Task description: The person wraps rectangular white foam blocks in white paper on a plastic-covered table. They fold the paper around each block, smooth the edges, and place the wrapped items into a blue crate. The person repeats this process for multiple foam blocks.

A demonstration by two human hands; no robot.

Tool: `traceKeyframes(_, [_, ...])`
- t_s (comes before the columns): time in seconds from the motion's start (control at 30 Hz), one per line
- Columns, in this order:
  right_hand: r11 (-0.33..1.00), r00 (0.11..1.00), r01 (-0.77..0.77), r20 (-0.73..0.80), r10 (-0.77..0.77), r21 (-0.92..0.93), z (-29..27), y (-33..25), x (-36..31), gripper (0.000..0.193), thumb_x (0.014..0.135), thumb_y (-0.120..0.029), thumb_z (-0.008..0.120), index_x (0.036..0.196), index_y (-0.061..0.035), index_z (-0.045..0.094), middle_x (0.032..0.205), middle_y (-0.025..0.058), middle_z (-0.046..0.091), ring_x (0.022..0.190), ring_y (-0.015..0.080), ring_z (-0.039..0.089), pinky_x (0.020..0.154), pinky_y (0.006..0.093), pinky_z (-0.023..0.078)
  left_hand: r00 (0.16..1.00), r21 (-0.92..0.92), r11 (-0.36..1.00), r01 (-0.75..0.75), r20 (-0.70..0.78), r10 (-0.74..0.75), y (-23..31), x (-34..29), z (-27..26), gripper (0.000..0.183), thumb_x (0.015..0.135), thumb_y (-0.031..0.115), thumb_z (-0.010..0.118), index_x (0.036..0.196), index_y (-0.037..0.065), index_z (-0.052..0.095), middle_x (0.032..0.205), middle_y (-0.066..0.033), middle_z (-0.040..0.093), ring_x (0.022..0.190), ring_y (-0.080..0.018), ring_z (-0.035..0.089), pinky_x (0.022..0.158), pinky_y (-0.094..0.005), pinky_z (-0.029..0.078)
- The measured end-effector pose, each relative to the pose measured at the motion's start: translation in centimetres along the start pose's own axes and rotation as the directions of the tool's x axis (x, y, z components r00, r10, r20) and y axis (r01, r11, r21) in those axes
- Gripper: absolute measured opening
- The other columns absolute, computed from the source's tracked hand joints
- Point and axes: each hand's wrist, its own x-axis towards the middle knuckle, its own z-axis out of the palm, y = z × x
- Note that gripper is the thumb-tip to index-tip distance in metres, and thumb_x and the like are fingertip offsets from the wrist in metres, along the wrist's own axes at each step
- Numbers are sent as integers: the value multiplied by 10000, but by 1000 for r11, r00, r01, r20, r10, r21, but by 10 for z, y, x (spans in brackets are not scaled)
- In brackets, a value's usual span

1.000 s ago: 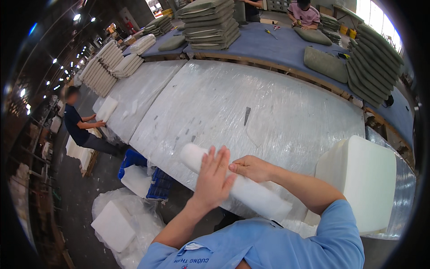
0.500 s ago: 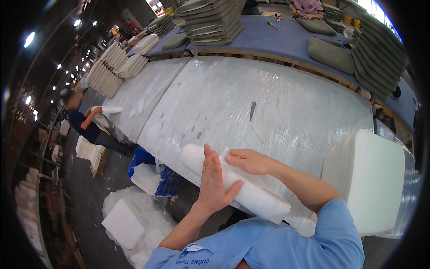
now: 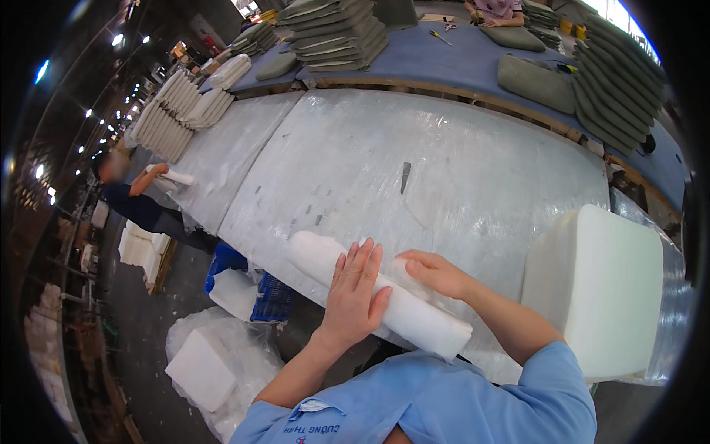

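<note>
A white roll of soft wadding (image 3: 414,314) lies along the near edge of a plastic-covered table (image 3: 414,170). My left hand (image 3: 355,292) presses flat on top of the roll near its middle, fingers spread and pointing away from me. My right hand (image 3: 433,271) rests on the roll's far side, fingers curled against the fluffy layer where it meets the table. A thick white foam block (image 3: 595,292) stands just right of my right forearm.
Stacks of grey-green cushions (image 3: 336,29) sit on a blue table (image 3: 473,63) behind. A small dark knife (image 3: 404,176) lies mid-table. A co-worker (image 3: 137,200) handles a white roll at the left. A blue crate (image 3: 255,292) and bagged foam (image 3: 203,366) are on the floor.
Both hands stay on the roll; my left hand has slid slightly forward over it as the roll turns. The co-worker at the left has lifted a white roll.
</note>
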Motion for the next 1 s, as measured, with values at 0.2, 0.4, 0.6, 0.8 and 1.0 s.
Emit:
traceKeyframes(0.2, [984,998,-49,-55,40,-173,-8,19,-21,256,1022,-173,600,1177,-11,723,1046,182,749,1049,257,724,927,360,542,999,-74,996,-43,-1,43,12,16,4,652,964,188,663,1543,-43,471,1521,-251,536,1462,-467,449,1241,-595,271])
traceKeyframes(0.4, [871,993,66,-50,-104,-487,-44,-51,-30,326,1031,-309,626,1017,7,705,884,199,729,843,336,720,765,413,544,988,-14,988,-153,18,154,25,19,7,554,962,187,659,1466,-29,577,1090,-138,716,1125,-363,638,1121,-525,400])
traceKeyframes(0.6, [622,980,143,198,19,-770,-35,-98,-57,607,1014,-606,600,868,-20,659,774,213,672,747,391,681,700,464,518,991,-10,992,-129,21,129,24,25,17,551,970,211,643,1464,-26,583,883,-90,661,923,-282,625,1033,-494,444])
traceKeyframes(0.8, [785,980,57,185,74,-616,-26,-78,-59,571,1075,-556,539,957,-24,712,794,171,693,748,346,672,721,437,521,991,-54,989,-136,-7,136,23,30,21,613,997,258,650,1514,-42,514,913,-97,677,960,-306,639,1088,-536,417])
traceKeyframes(1.0, [949,957,-155,198,213,-275,-29,-51,-56,595,1124,-546,471,945,-28,702,727,32,586,715,123,500,658,330,460,988,-31,991,-130,75,132,36,26,15,820,961,464,695,1564,-35,448,1006,-164,664,1007,-337,636,1130,-587,371])
